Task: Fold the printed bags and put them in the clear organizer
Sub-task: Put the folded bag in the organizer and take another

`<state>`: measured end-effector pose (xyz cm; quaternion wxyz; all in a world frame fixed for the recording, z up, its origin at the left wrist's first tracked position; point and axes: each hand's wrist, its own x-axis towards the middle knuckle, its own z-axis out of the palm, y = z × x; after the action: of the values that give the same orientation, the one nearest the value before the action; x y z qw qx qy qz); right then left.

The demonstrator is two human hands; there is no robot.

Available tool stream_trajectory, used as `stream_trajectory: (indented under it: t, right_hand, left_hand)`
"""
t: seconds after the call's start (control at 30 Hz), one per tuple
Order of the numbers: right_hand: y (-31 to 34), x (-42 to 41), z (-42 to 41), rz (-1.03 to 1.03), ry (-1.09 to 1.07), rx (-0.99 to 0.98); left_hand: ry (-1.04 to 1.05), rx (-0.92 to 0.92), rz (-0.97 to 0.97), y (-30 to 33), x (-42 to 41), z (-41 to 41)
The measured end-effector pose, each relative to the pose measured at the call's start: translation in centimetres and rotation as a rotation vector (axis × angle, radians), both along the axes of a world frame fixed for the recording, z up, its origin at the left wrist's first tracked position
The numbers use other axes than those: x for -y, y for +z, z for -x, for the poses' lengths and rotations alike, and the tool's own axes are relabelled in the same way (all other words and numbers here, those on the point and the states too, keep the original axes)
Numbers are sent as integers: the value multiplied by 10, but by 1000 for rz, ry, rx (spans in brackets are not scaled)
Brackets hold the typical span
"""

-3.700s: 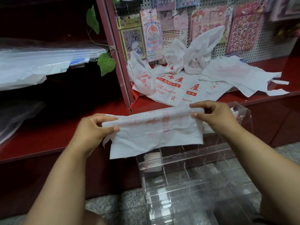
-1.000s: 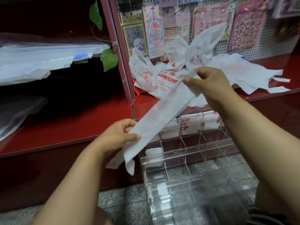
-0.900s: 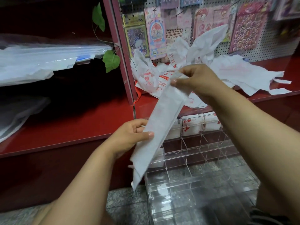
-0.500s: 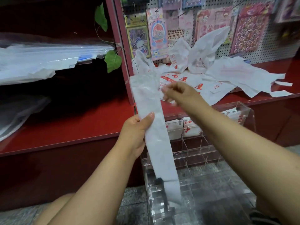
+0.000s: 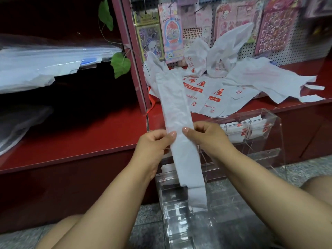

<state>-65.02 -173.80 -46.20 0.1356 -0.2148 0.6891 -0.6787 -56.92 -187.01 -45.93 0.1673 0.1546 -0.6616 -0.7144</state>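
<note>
white loose bags [image 5: 224,90] on red shelf [image 5: 80,139]

Both hands, left hand [image 5: 154,143] and right hand [image 5: 206,136], pinch a long folded bag [image 5: 177,112] (held nearly upright) above the clear organizer [image 5: 269,133].

Large red characters, among them 布 and 屋, are printed on the flat white bags [image 5: 206,94] lying on the red shelf [image 5: 89,139]; the smaller red lines and banner under them are too small to be read. Red print is seen on the folded bags [image 5: 239,130] in the clear organizer [image 5: 273,123], but it cannot be made out. A "3" is legible at the top of a hanging card [image 5: 172,33] on the pegboard [image 5: 251,51].
</note>
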Motion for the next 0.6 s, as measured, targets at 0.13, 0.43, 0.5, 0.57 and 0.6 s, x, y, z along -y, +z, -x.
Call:
stream_trajectory:
  t: [0.13,0.43,0.5,0.57,0.6]
  right_hand:
    - [5,-1,-2,9,-20,-51]
    - [22,-10,-2,89,-33,-157]
    - [22,-11,0,115,-56,-150]
    - [21,-12,1,133,-68,-150]
    - [20,-12,2,135,-58,-146]
  left_hand:
    - [47,-49,42,3,-1,-3]
    - [214,-255,463,13,0,-7]
    - [170,-284,365,14,0,-7]
    - [152,-281,271,15,-2,-6]
    - [142,-273,241,15,-3,-5]
